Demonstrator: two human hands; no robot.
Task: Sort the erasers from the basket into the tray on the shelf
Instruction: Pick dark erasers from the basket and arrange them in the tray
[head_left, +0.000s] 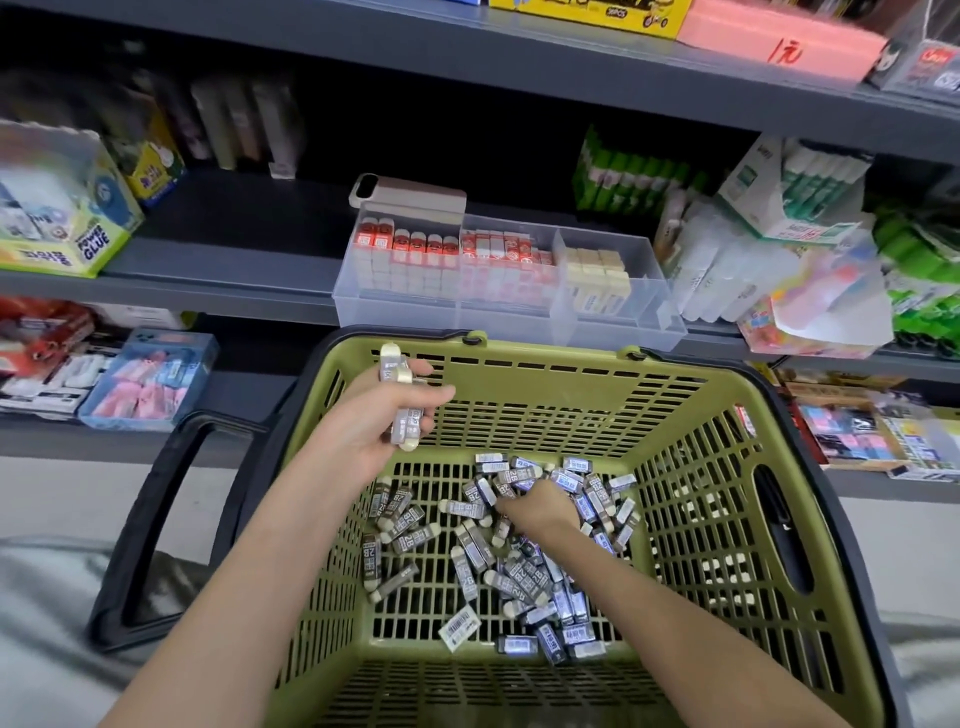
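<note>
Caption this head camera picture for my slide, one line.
Left hand holds gathered erasers while right hand reaches into the pile in the green basket, below the shelf's divided tray.

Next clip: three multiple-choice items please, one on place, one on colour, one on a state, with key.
1. Where is the clear tray? A on the floor; B on the shelf; C on a chair.
2. What colour is the basket? A red; B green; C blue.
3. What is the left hand doing? A hanging empty; B resting on the shelf; C holding erasers.
Key: 1 B, it stands on the shelf behind the basket; 2 B, green lattice walls; 3 C, its fingers curl round several erasers.
</note>
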